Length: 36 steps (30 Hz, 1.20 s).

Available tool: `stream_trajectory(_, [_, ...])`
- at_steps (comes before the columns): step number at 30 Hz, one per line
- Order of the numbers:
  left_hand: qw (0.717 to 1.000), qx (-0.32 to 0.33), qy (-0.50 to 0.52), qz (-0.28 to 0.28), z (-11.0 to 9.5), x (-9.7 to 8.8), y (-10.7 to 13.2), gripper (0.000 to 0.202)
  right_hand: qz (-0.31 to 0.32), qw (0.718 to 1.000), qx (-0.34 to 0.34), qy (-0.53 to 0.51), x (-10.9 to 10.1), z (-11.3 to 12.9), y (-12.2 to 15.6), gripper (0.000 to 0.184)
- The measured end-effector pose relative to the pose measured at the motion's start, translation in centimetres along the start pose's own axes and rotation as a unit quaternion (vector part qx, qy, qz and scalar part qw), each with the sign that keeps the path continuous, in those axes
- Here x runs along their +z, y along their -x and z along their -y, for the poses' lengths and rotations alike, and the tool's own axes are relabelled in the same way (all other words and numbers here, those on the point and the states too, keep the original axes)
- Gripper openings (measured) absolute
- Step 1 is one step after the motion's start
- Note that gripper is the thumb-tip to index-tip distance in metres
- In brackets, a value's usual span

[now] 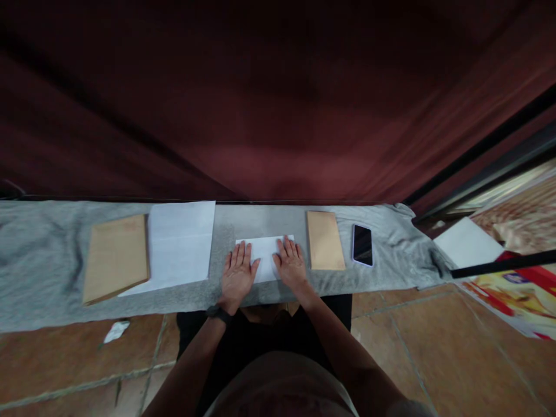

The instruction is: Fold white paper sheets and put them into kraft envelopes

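Note:
A small white sheet of paper [264,260], perhaps folded, lies flat in front of me on the grey cloth. My left hand [238,275] rests palm down over its left end, fingers stretched out. On the right end lies my right hand [292,265], also flat with its fingers spread. Just right of that hand is a brown envelope [325,240]. Further left, larger white sheets [180,246] lie on the cloth, partly under a stack of brown envelopes [117,255]. The palms hide parts of the small sheet.
The grey cloth [260,220] covers a long narrow surface against a dark red wall [278,116]. A phone [362,245] lies right of the single envelope. A colourful box [516,295] and a white sheet [469,243] are at far right. Crumpled paper [116,331] lies on the tiled floor.

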State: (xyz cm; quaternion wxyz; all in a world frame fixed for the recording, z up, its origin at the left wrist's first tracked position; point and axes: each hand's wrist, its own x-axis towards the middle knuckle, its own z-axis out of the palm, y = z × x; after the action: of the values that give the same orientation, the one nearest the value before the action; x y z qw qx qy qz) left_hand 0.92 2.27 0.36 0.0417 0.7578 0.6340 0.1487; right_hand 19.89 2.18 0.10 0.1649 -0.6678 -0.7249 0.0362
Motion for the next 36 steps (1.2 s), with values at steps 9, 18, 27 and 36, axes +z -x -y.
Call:
stream_trajectory(9, [1.000, 0.003, -0.007, -0.025, 0.7, 0.1, 0.6, 0.071, 0.000, 1.000, -0.004, 0.001, -0.2, 0.3, -1.0, 0.053])
stream_trajectory(18, [1.000, 0.001, 0.001, -0.020, 0.6, -0.1, 0.7, 0.069, 0.017, 1.000, -0.022, -0.011, -0.1, 0.1, -0.4, 0.053])
stream_trajectory(27, [1.000, 0.005, -0.008, -0.016, -0.1, -0.2, 0.1, 0.064, 0.030, 0.999, -0.027, 0.002, -0.4, -0.2, -0.7, 0.053])
stream_trajectory(36, [0.996, 0.070, -0.009, 0.047, -0.9, -1.1, -4.3, 0.054, 0.034, 0.999, -0.025, -0.018, -0.7, -0.5, -1.4, 0.048])
